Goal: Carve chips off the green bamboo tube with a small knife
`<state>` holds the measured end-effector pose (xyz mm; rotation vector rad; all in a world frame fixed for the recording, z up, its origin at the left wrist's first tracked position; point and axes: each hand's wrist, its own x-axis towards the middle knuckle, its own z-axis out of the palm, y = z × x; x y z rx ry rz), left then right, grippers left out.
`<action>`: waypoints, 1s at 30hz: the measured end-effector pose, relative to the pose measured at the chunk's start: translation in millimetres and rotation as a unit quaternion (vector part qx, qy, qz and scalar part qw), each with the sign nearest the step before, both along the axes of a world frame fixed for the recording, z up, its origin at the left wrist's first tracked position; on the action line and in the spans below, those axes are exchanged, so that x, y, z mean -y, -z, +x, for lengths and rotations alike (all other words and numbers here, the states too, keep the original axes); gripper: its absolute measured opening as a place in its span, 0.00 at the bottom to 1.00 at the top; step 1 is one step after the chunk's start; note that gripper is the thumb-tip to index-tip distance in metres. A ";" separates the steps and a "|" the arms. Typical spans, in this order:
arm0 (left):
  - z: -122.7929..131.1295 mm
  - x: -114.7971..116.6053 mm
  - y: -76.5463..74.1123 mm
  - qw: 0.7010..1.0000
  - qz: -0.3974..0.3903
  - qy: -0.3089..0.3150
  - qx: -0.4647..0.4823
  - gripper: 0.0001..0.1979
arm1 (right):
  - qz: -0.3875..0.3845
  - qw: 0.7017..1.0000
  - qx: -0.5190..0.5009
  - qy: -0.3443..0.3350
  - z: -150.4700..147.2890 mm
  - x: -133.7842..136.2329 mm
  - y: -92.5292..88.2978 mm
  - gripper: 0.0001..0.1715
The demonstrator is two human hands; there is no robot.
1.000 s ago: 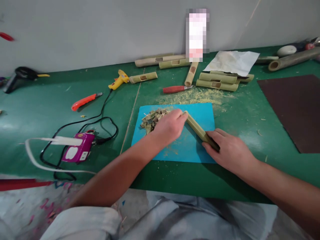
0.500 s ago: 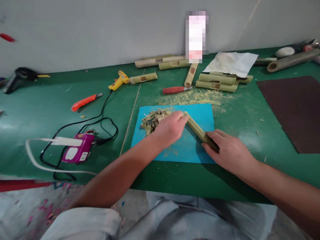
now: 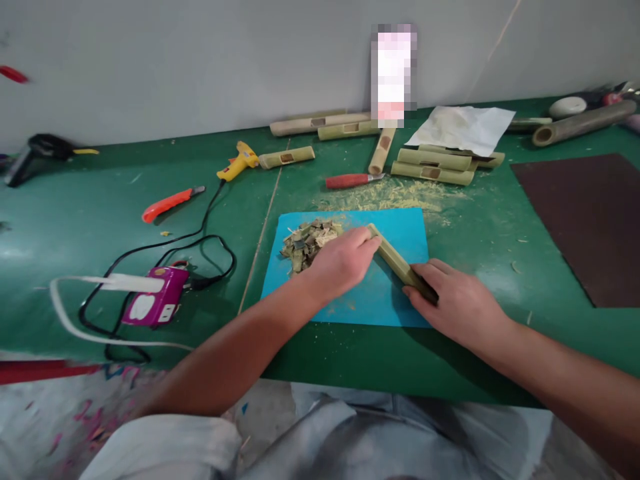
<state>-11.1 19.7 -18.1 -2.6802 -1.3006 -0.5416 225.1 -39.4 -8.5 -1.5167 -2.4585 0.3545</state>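
A pale green bamboo tube [image 3: 395,260] slants across a blue sheet [image 3: 400,223]. My right hand [image 3: 457,303] is wrapped round its near, lower end. Up at the far end, my left hand [image 3: 347,257] has its fingers closed against the tube's left side; whether something small is also between them is hidden. Beside and partly behind my left hand lies a heap of bamboo chips [image 3: 303,250] on the same sheet.
Behind the sheet lie a red-handled knife [image 3: 347,181], pale shavings [image 3: 405,195] and several notched bamboo tubes [image 3: 433,172]. To the left are an orange cutter [image 3: 167,205], a yellow glue gun [image 3: 240,162] and a purple power adapter [image 3: 157,297] with cables. A dark brown sheet [image 3: 580,227] lies right.
My left hand has shifted slightly right and down along the far end of the tube. My right hand and the tube stay almost in place.
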 end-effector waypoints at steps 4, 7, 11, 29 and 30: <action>-0.3 -1.1 -0.2 1.000 -0.014 -0.011 0.005 0.20 | 0.005 1.000 -0.008 -0.003 0.2 0.0 0.8 0.12; -0.9 -1.8 -0.5 1.000 -0.028 0.000 -0.005 0.19 | 0.011 1.000 -0.006 -0.002 0.9 -0.3 1.7 0.12; -0.5 -0.4 -0.8 1.000 -0.021 -0.018 0.001 0.20 | 0.006 1.000 -0.004 0.000 1.2 -0.6 2.2 0.13; -4.0 -1.4 -0.6 0.999 -0.029 -0.006 0.015 0.20 | -0.006 1.000 0.001 0.000 0.4 0.1 0.6 0.13; -4.4 -1.5 -0.5 1.000 -0.022 -0.010 0.018 0.20 | -0.005 1.000 0.001 0.000 0.3 0.2 0.5 0.13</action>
